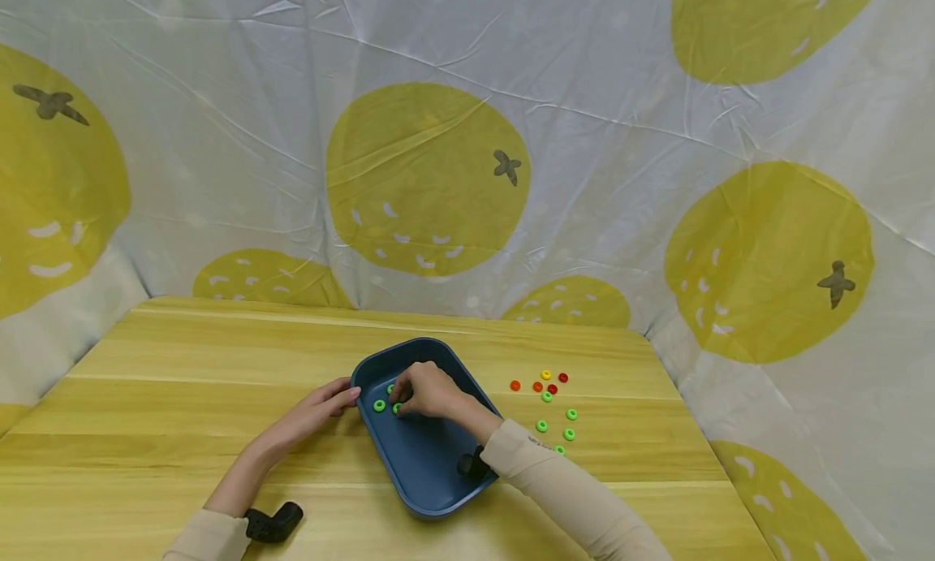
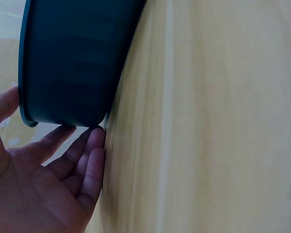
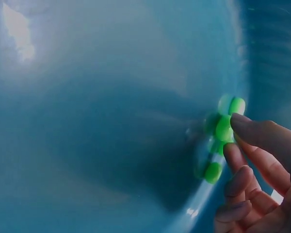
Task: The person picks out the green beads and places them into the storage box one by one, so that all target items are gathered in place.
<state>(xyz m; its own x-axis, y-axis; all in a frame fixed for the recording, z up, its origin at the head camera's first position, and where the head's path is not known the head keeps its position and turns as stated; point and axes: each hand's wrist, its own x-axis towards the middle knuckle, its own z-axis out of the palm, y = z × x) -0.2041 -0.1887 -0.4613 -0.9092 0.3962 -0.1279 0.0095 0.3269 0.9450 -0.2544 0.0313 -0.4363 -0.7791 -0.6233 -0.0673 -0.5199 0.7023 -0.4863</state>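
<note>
A dark blue tray [image 1: 433, 486] with raised walls lies at an angle on the wooden table. My left hand [image 1: 321, 411] holds its far left corner, the thumb at the rim and the other fingers against the outer wall in the left wrist view. Inside the tray, my right hand [image 1: 427, 389] reaches down near that same corner. Its thumb and forefinger pinch a small green ring [image 3: 224, 128] close over the tray floor. Other green rings lie around the fingertips, among them one green ring [image 1: 379, 405] left of the hand.
Right of the tray, loose rings are scattered on the table [image 1: 219, 358]: several green rings [image 1: 571, 414], a yellow ring [image 1: 546, 375], orange rings [image 1: 514, 386] and red rings [image 1: 563, 377]. A fruit-patterned cloth [image 1: 599, 220] hangs behind the table.
</note>
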